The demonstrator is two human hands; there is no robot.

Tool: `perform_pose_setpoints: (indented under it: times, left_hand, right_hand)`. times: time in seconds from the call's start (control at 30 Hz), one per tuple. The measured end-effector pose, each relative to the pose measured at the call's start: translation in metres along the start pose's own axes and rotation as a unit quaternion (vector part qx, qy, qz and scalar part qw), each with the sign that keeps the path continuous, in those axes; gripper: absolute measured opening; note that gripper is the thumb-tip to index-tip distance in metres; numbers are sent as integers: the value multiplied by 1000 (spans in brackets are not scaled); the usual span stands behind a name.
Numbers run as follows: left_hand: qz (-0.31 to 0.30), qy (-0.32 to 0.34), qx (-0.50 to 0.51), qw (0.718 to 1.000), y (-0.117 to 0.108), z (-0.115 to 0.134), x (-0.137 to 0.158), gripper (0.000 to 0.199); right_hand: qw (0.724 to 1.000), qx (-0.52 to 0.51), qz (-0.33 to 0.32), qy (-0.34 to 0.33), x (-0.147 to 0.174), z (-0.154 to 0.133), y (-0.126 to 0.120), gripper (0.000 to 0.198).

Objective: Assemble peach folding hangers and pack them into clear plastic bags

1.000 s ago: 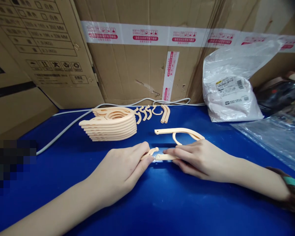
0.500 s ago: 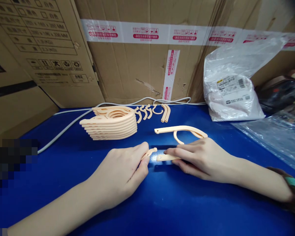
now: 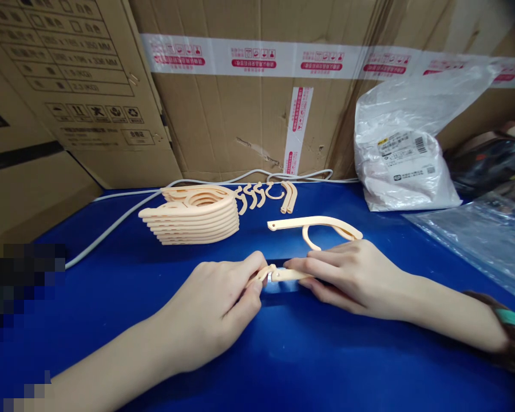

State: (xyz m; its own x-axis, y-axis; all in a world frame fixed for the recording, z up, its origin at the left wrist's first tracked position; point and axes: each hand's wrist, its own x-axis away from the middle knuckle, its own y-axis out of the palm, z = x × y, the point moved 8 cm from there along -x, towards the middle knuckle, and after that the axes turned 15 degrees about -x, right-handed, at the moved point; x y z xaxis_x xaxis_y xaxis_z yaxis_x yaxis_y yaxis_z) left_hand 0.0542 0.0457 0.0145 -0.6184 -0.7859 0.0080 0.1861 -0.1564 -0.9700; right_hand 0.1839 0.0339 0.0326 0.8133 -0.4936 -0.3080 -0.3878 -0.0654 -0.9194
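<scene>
Near side and right of peach hanger stack (image 3: 193, 220), we saw left hand (image 3: 227, 297) pinching curved hook (image 3: 264, 272), right hand (image 3: 347, 274) gripping hanger arm (image 3: 286, 276), long axis sideways, tip facing hook. Left hand nearer stack; whether ends touched, we couldn't tell.

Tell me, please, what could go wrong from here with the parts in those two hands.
The left hand pinches a small curved piece, which might slip out. Its end sits close to the beige bar in the right hand, so they could bump askew. That hand might also nudge the loose curved part just behind it.
</scene>
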Motion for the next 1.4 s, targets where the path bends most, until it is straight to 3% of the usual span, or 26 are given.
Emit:
perform_pose_setpoints:
  times: [0.23,0.67,0.83,0.93,1.03,1.1,1.27,1.4]
  left_hand:
    - [9,25,-18,999,1,6,1,29]
    - [41,58,-253,965,9,11,-3,21]
    - [145,117,-309,933,-1,20,1,29]
    - [216,143,-374,891,-6,27,6,36]
    - [245,155,-445,847,-7,32,8,36]
    - [247,157,-468,834,-6,33,8,33]
    - [242,158,-465,837,-6,33,8,27]
    - [239,166,-384,876,-10,30,9,26]
  right_hand:
    - [999,22,14,-24,-1,-5,-2,34]
    - [1000,-6,-4,-8,-2,-2,4,34]
    - [998,-49,-28,16,-1,3,9,33]
    - [996,-69,-40,33,-2,6,10,34]
    - [993,-88,-58,52,-3,9,12,36]
    - [991,-99,-64,61,-4,11,13,36]
    - [990,-106,-66,68,-4,12,12,34]
    - [994,-79,-56,51,-3,10,13,36]
